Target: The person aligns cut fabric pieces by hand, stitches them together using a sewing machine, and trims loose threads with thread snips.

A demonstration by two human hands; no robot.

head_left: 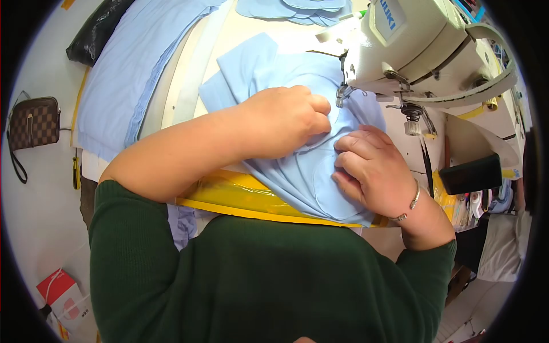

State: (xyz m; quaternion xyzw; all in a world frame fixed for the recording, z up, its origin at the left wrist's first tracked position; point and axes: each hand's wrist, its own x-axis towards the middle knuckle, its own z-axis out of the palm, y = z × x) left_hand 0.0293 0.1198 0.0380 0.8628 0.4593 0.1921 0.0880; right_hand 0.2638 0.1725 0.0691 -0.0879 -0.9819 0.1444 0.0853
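Observation:
A light blue cloth piece (274, 74) lies bunched and creased under the sewing machine's presser foot (341, 96) and hangs toward the table's front edge. My left hand (294, 119) is closed on this cloth, left of and nearer me than the foot, its fingertips hidden beneath the knuckles. Lower right, my right hand (372, 166) has its fingers curled into the same cloth, pinching a fold beside a curved seam. The white sewing machine (423, 51) stands over the cloth at the upper right.
Stacked blue fabric (126, 74) lies along the left of the table, and cut blue pieces (297, 10) lie at the back. Yellow tape (246, 197) covers the front edge. A dark phone (472, 174) sits at right. A black bag (100, 31) is at upper left.

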